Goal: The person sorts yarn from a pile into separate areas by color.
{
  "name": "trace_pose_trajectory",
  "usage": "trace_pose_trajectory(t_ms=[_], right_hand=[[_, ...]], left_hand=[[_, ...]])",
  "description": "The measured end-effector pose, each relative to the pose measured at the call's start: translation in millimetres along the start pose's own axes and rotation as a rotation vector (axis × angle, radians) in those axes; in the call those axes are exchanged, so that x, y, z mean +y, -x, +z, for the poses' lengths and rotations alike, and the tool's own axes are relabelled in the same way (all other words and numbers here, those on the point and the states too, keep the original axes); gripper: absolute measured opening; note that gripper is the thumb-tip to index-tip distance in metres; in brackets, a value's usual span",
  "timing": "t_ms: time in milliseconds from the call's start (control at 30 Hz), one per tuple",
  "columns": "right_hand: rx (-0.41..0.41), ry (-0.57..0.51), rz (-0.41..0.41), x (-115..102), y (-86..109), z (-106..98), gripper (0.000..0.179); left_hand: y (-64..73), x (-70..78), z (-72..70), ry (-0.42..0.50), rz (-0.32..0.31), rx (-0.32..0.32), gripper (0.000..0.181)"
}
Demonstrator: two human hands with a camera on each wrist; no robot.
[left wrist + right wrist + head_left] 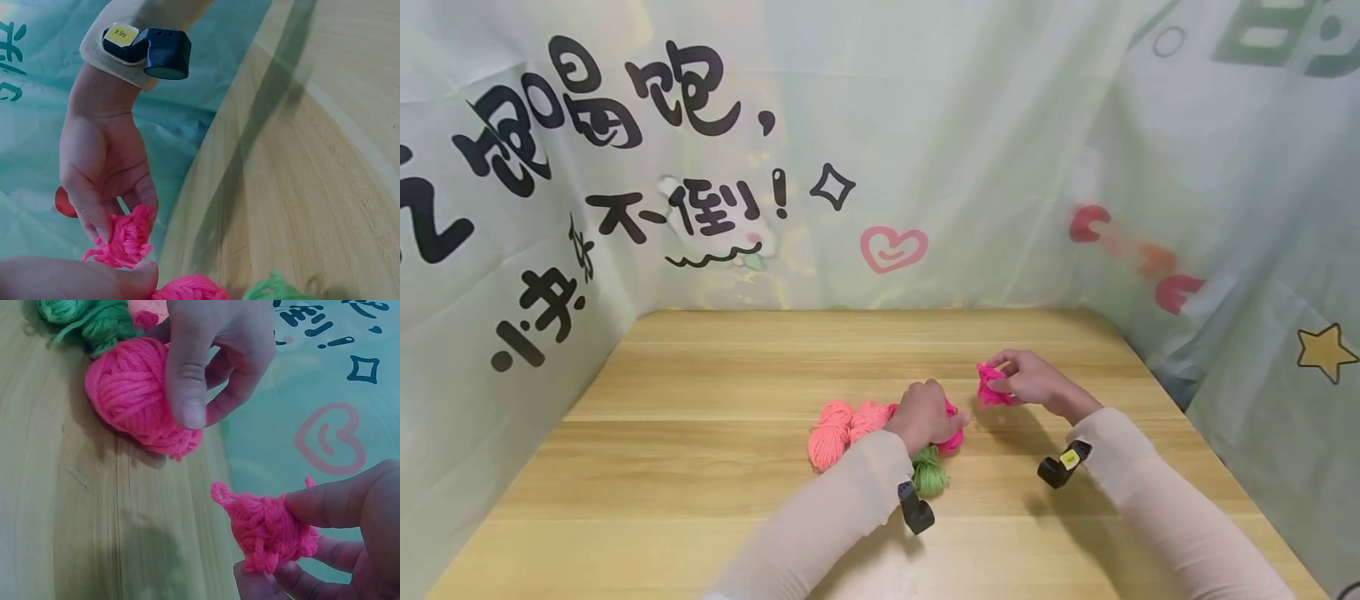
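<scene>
My right hand holds a small bright pink yarn bundle above the table, pinched between thumb and fingertips. Over the row of yarn, my left hand grips a larger hot-pink yarn ball; its thumb lies on the near side, its fingers curl behind. Just below that hand sits a green yarn ball, partly covered by the wrist. Two coral yarn balls, the outer one and the inner one, lie to the left, the inner one partly hidden by the left arm.
The yarn lies on a wood-grain table. A pale printed cloth hangs behind the table and along both sides. Each wrist carries a small black camera, the left one and the right one.
</scene>
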State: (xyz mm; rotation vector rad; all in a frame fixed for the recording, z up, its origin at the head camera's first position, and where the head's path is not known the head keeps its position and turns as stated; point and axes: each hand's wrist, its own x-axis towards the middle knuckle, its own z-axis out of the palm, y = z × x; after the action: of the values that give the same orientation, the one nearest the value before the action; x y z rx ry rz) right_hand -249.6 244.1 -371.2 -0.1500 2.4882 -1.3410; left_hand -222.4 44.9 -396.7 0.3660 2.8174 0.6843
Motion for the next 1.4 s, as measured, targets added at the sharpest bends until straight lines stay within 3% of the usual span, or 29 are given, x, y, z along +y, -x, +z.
trace_pose_trajectory(t_ms=[167, 367, 567, 667, 967, 1400], right_hand=[[-0.002, -0.008, -0.020, 0.8, 1.3, -1.9, 0.036], [-0.010, -0.006, -0.006, 1.0, 1.5, -6.4, 0.038], [-0.017, -0.024, -0.012, 2.1, 2.3, -10.6, 0.040], [-0.017, -0.018, -0.013, 3.2, 2.7, -13.2, 0.040], [-0.022, -0.031, -0.003, 7.2, 2.6, -21.0, 0.042], [-0.016, -0.021, 0.002, 13.0, 2.9, -33.4, 0.040]], left_hand=[[-1.0, 0.0, 2.2, 0.004, -0.020, -0.007, 0.046], [-2.8, -3.3, 2.5, 0.095, -0.055, -0.008, 0.035], [-3.7, -5.6, 0.7, 0.148, -0.082, -0.006, 0.057], [-3.5, -6.3, -1.3, 0.151, -0.075, -0.008, 0.061], [-3.1, -11.9, -3.3, 0.263, -0.022, 0.020, 0.047], [-9.4, -16.3, -2.0, 0.424, -0.014, 0.032, 0.040]])
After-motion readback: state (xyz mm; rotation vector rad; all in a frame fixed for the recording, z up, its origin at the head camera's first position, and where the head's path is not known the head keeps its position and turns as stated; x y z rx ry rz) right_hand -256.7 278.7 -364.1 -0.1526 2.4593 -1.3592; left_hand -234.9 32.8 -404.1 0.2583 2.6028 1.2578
